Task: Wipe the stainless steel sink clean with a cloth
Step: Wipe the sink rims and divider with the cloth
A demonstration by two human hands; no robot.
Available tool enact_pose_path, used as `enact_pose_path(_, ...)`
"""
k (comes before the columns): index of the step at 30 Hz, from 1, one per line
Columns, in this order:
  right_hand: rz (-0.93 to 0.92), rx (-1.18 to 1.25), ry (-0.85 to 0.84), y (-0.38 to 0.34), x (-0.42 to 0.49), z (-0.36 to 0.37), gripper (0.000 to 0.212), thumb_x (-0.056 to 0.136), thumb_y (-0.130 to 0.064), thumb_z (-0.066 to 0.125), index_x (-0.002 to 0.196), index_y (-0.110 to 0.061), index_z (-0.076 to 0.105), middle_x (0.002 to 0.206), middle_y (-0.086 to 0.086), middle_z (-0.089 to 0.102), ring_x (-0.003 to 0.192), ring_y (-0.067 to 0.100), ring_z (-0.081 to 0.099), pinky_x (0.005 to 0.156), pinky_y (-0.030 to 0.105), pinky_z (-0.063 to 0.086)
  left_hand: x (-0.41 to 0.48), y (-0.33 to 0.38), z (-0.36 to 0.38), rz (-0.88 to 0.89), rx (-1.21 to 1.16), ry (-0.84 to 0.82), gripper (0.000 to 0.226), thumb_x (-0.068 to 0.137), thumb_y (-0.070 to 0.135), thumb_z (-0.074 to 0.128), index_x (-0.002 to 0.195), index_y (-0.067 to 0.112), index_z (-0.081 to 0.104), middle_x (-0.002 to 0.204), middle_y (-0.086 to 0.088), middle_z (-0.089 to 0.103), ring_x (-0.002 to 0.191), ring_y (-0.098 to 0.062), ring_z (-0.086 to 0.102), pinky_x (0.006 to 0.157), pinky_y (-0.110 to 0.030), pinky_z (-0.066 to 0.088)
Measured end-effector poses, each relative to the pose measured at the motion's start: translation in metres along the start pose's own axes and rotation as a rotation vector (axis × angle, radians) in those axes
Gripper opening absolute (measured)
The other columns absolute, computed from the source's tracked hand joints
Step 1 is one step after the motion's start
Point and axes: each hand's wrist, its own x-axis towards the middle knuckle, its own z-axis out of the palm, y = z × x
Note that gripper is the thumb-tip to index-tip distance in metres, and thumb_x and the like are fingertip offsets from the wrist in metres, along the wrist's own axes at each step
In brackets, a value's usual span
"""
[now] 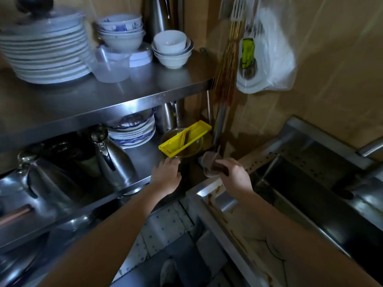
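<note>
Sink rim point(208, 193) near cloth point(210, 165) in right hand point(236, 176)

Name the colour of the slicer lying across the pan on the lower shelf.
The slicer is bright yellow, seen in the head view.

Right hand point(234, 175) grips a cloth point(211, 165) near the sink point(226, 204).

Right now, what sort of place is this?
Likely a small commercial kitchen: stacked plates and bowls on a steel shelf, kettles below, a steel sink at right. The right hand holds a cloth.
</note>
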Motion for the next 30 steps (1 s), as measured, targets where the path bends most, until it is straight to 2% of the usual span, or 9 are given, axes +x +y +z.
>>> enact_pose_path(4, 0.043, 0.022, -0.029, 0.011, -0.011, 0.021, 0.038, 0.088, -0.013, 0.054, 0.123, -0.025, 0.059, 0.124, 0.000, 0.057, 0.109, 0.020, 0.054, 0.086, 0.031, 0.048, -0.012, -0.002, 0.027, -0.048, 0.026, -0.071, 0.042, 0.090, 0.027, 0.046, 0.131, 0.021, 0.042, 0.129, -0.008, 0.048, 0.117, -0.029, 0.047, 0.094, -0.040, 0.036)
enact_pose_path(11, 0.115, 0.094, -0.032, 0.019, -0.030, 0.057, 0.041, 0.085, -0.013, 0.060, 0.121, -0.033, 0.059, 0.122, -0.007, 0.057, 0.107, 0.015, 0.053, 0.087, 0.026, 0.044, -0.030, -0.007, 0.062, -0.049, 0.018, -0.140, 0.043, 0.090, 0.027, 0.045, 0.132, 0.021, 0.041, 0.133, -0.006, 0.046, 0.118, -0.028, 0.047, 0.093, -0.040, 0.037)
enact_pose_path(15, 0.096, 0.093, -0.111, 0.022, -0.038, 0.075, 0.039, 0.085, -0.015, 0.061, 0.121, -0.031, 0.059, 0.124, -0.004, 0.057, 0.105, 0.018, 0.056, 0.086, 0.029, 0.048, -0.029, -0.009, 0.069, -0.051, -0.012, -0.126, 0.040, 0.092, 0.028, 0.044, 0.132, 0.022, 0.042, 0.132, -0.005, 0.046, 0.118, -0.027, 0.047, 0.094, -0.040, 0.036)
enact_pose_path(19, 0.105, 0.080, -0.168, 0.031, -0.044, 0.090, 0.037, 0.088, -0.019, 0.061, 0.125, -0.025, 0.059, 0.127, -0.001, 0.056, 0.111, 0.020, 0.055, 0.094, 0.031, 0.047, -0.025, -0.009, 0.077, -0.051, -0.021, -0.114, 0.037, 0.093, 0.029, 0.045, 0.130, 0.023, 0.043, 0.129, -0.004, 0.048, 0.116, -0.026, 0.049, 0.092, -0.038, 0.034)
enact_pose_path(23, 0.100, 0.065, -0.302, 0.040, -0.050, 0.095, 0.043, 0.091, -0.026, 0.059, 0.134, -0.024, 0.052, 0.141, 0.000, 0.047, 0.122, 0.023, 0.049, 0.103, 0.034, 0.041, -0.022, -0.007, 0.085, -0.037, -0.025, -0.126, 0.036, 0.092, 0.026, 0.044, 0.129, 0.021, 0.046, 0.125, -0.007, 0.051, 0.111, -0.028, 0.052, 0.090, -0.039, 0.037)
enact_pose_path(25, 0.093, 0.041, -0.315, 0.042, -0.049, 0.093, 0.039, 0.096, -0.029, 0.051, 0.135, -0.024, 0.051, 0.145, -0.002, 0.043, 0.126, 0.021, 0.046, 0.105, 0.032, 0.038, -0.021, -0.005, 0.089, -0.034, -0.030, -0.144, 0.037, 0.092, 0.025, 0.045, 0.129, 0.021, 0.046, 0.124, -0.007, 0.051, 0.112, -0.028, 0.051, 0.090, -0.039, 0.038)
enact_pose_path(30, -0.058, -0.166, -0.310, 0.047, -0.048, 0.087, 0.038, 0.099, -0.030, 0.041, 0.136, -0.034, 0.047, 0.152, -0.009, 0.030, 0.129, 0.018, 0.038, 0.097, 0.035, 0.046, -0.019, 0.000, 0.098, -0.034, -0.045, -0.142, 0.038, 0.092, 0.031, 0.048, 0.128, 0.019, 0.048, 0.123, -0.007, 0.052, 0.112, -0.028, 0.051, 0.090, -0.039, 0.039)
